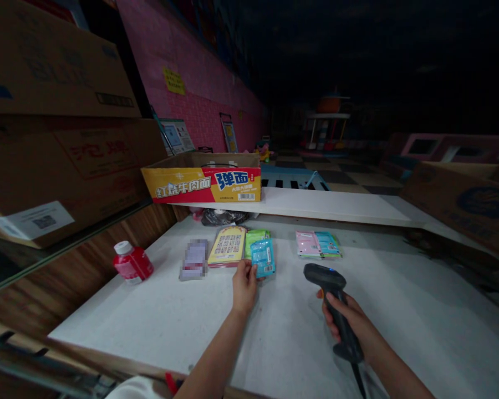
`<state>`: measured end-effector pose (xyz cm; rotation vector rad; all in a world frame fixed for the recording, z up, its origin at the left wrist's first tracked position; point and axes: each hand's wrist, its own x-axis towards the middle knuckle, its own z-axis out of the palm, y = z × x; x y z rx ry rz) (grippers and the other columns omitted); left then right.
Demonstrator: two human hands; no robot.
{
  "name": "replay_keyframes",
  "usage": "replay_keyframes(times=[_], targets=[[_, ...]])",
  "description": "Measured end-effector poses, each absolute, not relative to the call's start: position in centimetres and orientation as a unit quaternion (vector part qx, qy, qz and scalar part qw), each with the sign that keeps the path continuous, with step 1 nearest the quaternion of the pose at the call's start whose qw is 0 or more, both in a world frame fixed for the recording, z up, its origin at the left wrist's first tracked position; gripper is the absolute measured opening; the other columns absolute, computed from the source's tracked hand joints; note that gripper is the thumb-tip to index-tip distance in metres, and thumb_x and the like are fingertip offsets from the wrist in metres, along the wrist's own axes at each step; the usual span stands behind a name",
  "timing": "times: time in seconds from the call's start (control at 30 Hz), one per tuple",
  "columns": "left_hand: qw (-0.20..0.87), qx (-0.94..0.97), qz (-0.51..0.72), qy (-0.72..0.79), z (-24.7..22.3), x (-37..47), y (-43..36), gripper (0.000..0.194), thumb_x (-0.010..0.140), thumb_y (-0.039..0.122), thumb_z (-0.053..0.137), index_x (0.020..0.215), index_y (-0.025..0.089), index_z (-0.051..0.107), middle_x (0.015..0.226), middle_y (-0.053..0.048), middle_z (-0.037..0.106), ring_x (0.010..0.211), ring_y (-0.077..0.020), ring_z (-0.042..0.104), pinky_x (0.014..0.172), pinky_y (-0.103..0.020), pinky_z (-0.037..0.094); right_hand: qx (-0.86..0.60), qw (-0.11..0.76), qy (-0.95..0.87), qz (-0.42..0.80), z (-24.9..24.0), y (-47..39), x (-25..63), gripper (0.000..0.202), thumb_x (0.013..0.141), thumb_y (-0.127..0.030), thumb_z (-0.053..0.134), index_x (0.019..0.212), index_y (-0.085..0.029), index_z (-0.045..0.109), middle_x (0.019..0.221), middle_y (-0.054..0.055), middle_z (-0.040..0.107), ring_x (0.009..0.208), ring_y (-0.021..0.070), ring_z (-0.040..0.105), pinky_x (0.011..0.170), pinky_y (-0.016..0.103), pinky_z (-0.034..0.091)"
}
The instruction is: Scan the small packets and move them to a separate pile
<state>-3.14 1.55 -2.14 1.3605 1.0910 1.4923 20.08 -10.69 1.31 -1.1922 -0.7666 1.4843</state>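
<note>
My left hand [245, 282] pinches the lower left edge of a small blue packet [263, 257], whose printed barcode faces up. Partly under it lies a green packet [255, 235], beside a yellow booklet-like item with a grid of codes [228, 244]. In my right hand [349, 318] is a black barcode scanner [335, 288], held by its handle, with a small blue light on top and a cable running down. Beyond the scanner, pink packets [307, 244] and another blue packet [326, 243] lie together on the white tabletop [291, 321].
A red bottle with a white cap [133, 262] and a blurred-out flat item [194, 259] are on the left. A yellow-red noodle carton [203, 184] sits on the raised white shelf [336, 206]. Large cardboard boxes [66, 166] stack at left; another carton [466, 194] stands right.
</note>
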Motion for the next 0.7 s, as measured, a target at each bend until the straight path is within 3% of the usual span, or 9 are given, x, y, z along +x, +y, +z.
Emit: replay_keyframes(times=[0.17, 0.37, 0.53, 0.7], targets=[[0.391, 0.552, 0.594, 0.435, -1.7, -3.2, 1.4, 0.03, 0.08, 0.049, 0.059, 0.084, 0.02, 0.051, 0.072, 0.002, 0.055, 0.062, -0.0129, 0.058, 0.053, -0.025, 0.053, -0.419, 0.584, -0.233, 0.655, -0.5, -10.7, 25.2, 0.039, 0.073, -0.05, 0.073, 0.092, -0.017, 0.063, 0.053, -0.006, 0.05, 0.037, 0.0052, 0.04, 0.031, 0.015, 0.031], [0.425, 0.543, 0.578, 0.437, -0.7, -0.9, 1.3, 0.035, 0.076, 0.051, 0.064, 0.08, 0.018, 0.052, 0.061, 0.004, 0.055, 0.048, -0.0084, 0.048, 0.039, -0.017, 0.039, -0.292, 0.645, -0.132, 0.694, -2.4, -10.6, 27.6, 0.032, 0.075, -0.038, 0.076, 0.089, -0.012, 0.064, 0.056, -0.005, 0.049, 0.04, 0.0026, 0.038, 0.033, 0.012, 0.031], [0.574, 0.478, 0.542, 0.384, 0.6, 4.6, 2.9, 0.045, 0.063, 0.05, 0.076, 0.083, 0.016, 0.053, 0.064, 0.001, 0.062, 0.053, -0.0113, 0.058, 0.048, -0.023, 0.051, -0.247, 0.658, -0.074, 0.708, -2.9, -10.1, 27.9, 0.028, 0.075, -0.031, 0.075, 0.09, -0.012, 0.061, 0.057, -0.005, 0.048, 0.041, 0.0034, 0.04, 0.034, 0.012, 0.032], [0.647, 0.434, 0.519, 0.351, 1.3, 10.9, 5.9, 0.036, 0.061, 0.027, 0.079, 0.085, 0.015, 0.055, 0.067, 0.0, 0.065, 0.061, -0.0121, 0.064, 0.064, -0.028, 0.057, -0.265, 0.655, -0.076, 0.703, -2.1, -10.1, 27.6, 0.027, 0.074, -0.032, 0.076, 0.087, -0.015, 0.06, 0.056, -0.007, 0.046, 0.04, 0.003, 0.038, 0.035, 0.012, 0.031]])
